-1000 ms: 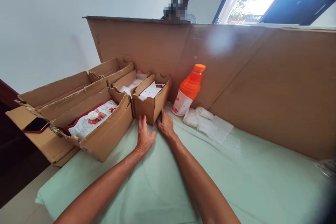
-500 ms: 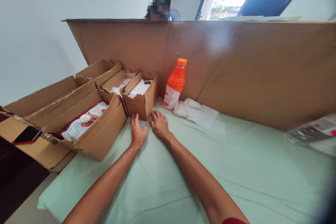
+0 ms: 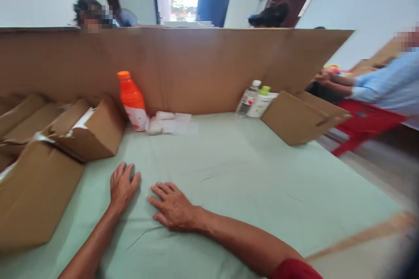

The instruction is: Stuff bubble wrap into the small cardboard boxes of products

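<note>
Your left hand [image 3: 121, 186] is lying palm down on the pale green cloth [image 3: 229, 170], fingers spread a little and gripping nothing. Your right hand [image 3: 172, 207] is resting flat just beside it, fingers loosely splayed and likewise holding nothing; the two hands are staying apart, not touching.

The cloth is looking smooth and matte, with a few shallow creases running near your right wrist and further out toward the middle. It is covering the whole work surface in front of you, reaching back to the tall cardboard screen [image 3: 203, 67].

The small cardboard box [image 3: 94, 133] is sitting near your left hand, up and to the left, tilted, with something white showing at its open top. The large box [image 3: 34, 192] at the left edge is being cut off by the frame, so its contents are hidden. The orange bottle [image 3: 132, 101] is standing against the screen, with the white folded cloths [image 3: 166, 123] just beside it. Further right, the clear bottle [image 3: 248, 99] and the green-capped bottle [image 3: 260, 102] are touching the brown box [image 3: 299, 117].

The whole view is blurring, and the labels are too smeared to read.
</note>
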### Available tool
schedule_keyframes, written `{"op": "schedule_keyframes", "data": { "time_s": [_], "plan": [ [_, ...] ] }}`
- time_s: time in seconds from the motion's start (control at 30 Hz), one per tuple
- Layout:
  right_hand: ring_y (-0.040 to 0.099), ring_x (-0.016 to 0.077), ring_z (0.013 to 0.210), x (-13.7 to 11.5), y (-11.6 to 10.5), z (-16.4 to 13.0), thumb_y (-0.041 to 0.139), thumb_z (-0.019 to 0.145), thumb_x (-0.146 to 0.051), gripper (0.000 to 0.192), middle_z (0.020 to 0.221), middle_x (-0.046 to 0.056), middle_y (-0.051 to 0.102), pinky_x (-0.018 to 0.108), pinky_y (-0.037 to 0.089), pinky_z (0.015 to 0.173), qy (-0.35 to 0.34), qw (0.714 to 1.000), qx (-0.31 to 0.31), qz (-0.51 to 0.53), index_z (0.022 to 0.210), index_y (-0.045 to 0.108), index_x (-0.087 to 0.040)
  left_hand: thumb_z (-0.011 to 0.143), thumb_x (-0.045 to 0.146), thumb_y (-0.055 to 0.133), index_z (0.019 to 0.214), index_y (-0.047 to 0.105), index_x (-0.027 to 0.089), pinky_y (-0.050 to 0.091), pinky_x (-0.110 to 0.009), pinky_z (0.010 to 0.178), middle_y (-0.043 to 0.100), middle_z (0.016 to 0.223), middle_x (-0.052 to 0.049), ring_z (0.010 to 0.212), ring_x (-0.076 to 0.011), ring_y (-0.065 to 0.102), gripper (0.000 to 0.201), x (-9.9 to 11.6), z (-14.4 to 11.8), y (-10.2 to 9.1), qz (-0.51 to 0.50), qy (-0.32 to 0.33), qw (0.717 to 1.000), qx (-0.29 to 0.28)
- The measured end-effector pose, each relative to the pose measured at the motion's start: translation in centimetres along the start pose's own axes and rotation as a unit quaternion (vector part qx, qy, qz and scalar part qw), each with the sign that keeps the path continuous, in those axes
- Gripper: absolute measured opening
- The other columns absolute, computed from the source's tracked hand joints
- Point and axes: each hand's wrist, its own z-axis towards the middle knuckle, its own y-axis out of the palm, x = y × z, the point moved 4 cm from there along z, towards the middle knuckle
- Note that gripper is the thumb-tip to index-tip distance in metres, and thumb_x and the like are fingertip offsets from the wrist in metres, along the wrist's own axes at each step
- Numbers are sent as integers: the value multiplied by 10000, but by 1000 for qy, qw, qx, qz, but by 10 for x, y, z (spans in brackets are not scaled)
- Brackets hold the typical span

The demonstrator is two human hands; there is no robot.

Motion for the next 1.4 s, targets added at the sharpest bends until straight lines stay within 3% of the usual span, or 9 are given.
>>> {"op": "schedule_keyframes", "data": {
  "time_s": [0.17, 0.27, 0.43, 0.57, 0.7, 0.8, 1.0, 1.13, 1.4],
  "plan": [
    [524, 211, 1338, 16, -21, -49, 641, 931, -365, 293, 1378, 68, 651, 385, 399, 1104, -50, 999, 6, 16, 1176, 696, -214, 946, 421, 418, 1306, 632, 103, 340, -613, 1149, 543, 1451, -240, 1394, -400, 455, 525, 47, -74, 45, 126, 190, 972, -58],
    [645, 179, 1194, 81, -81, -87, 729, 851, -307, 191, 1198, 15, 753, 323, 475, 1024, 92, 986, 130, -41, 1032, 753, -252, 926, 400, 528, 1390, 591, 179, 317, -596, 1171, 508, 1517, -189, 1423, -375, 442, 518, 81, -121, 66, 119, 295, 946, -66],
    [608, 315, 1249, 205, -234, -175, 626, 877, -294, 265, 1276, 204, 693, 535, 430, 1043, 317, 883, 307, -159, 1046, 759, -138, 825, 476, 691, 1478, 494, 281, 289, -568, 1206, 474, 1565, -126, 1461, -365, 403, 709, 150, -190, 91, 38, 454, 876, -157],
    [375, 497, 1415, 285, -327, -237, 564, 877, -541, 461, 1423, 278, 564, 766, 216, 962, 405, 799, 392, -208, 850, 744, -117, 927, 387, 641, 1275, 633, 329, 291, -492, 1229, 629, 1429, -25, 1364, -270, 535, 353, 191, -228, 116, -11, 563, 811, -162],
    [524, 499, 1297, 369, -362, -294, 745, 678, -643, 656, 1192, 328, 689, 717, 260, 871, 638, 652, 360, -197, 355, 419, -175, 1006, 371, 541, 1160, 675, 360, 276, -421, 1244, 687, 1341, 48, 1314, -196, 581, 204, 206, -236, 131, -30, 552, 817, -165],
    [564, 472, 1271, 403, -357, -311, 755, 690, -597, 586, 1064, 307, 735, 700, 297, 824, 677, 654, 306, -142, 343, 479, -214, 1026, 350, 501, 1204, 662, 312, 298, -357, 1231, 712, 1297, -13, 1305, -172, 589, 243, 206, -230, 129, -52, 510, 833, -209],
    [704, 399, 929, 329, -317, -286, 522, 802, -737, 505, 493, 95, 568, 646, 412, 838, 406, 820, 346, -207, 529, 625, -325, 869, 393, 656, 1473, 472, 250, 495, -408, 1089, 520, 1515, -166, 1371, -293, 536, 647, 183, -217, 117, -185, 345, 888, -243],
    [678, 321, 746, 231, -277, -253, 463, 909, -647, 462, 714, 105, 709, 544, 483, 758, 249, 889, 307, -232, 796, 739, -294, 832, 256, 600, 1553, 352, 288, 453, -534, 1136, 433, 1579, -149, 1443, -335, 448, 763, 164, -196, 87, -201, 223, 939, -167],
    [709, 273, 1000, 63, -239, -174, 607, 934, -347, 203, 1019, 43, 776, 509, 495, 973, 65, 978, 195, -19, 1099, 723, -367, 874, 317, 586, 1588, 241, 290, 455, -557, 1136, 397, 1589, -133, 1427, -346, 456, 793, 134, -161, 14, -216, 72, 973, -25]
  ]
}}
